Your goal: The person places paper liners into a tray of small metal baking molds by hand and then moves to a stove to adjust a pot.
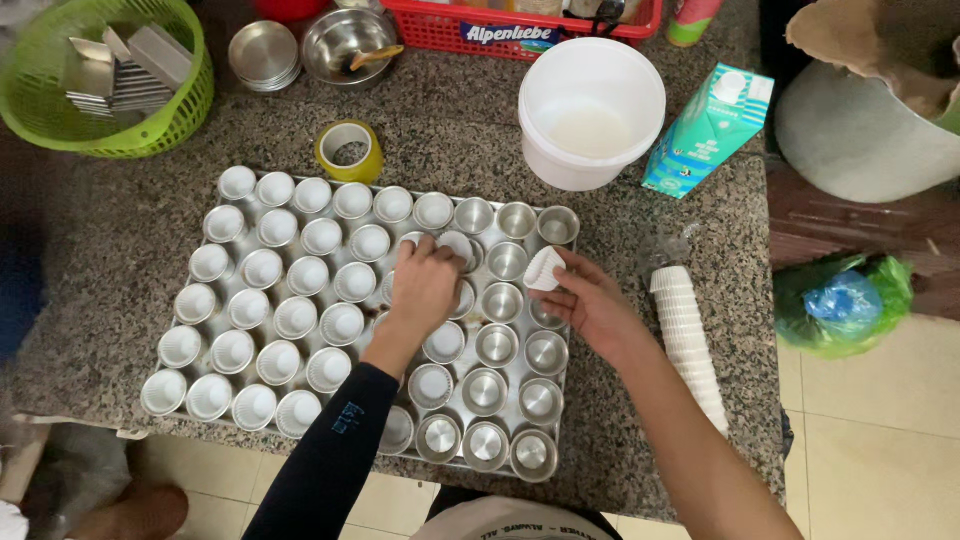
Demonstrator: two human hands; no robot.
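Right hand (pixel 590 300) holds a small stack of white paper liners (pixel 543 268), pinched between thumb and fingertips; the fingers are partly closed round it, the mouth of the stack tilted toward the left hand. The stack sits at the hand's upper-left, just above the tray's right columns.

Left hand (pixel 425 285) lies just to the left of that stack, fingers curled down and pressing a single white liner (pixel 455 245) into a metal cup near the tray's far edge. How many liners the right-hand stack contains cannot be told. The left hand is the nearer to the unlined cups immediately beside it.

Metal cups on the baking tray (pixel 160 345): roughly thirty carry liners, to the left of and under the left hand; about fourteen stand bare (pixel 485 390), below and between the two hands, mostly nearer the right one.

One long sleeve of spare liners (pixel 690 340) lies right of the right forearm, long axis running away from the person. Beyond the hands: one white bucket (pixel 590 110), one teal carton (pixel 708 128), one yellow tape roll (pixel 349 150), one green basket (pixel 105 75).
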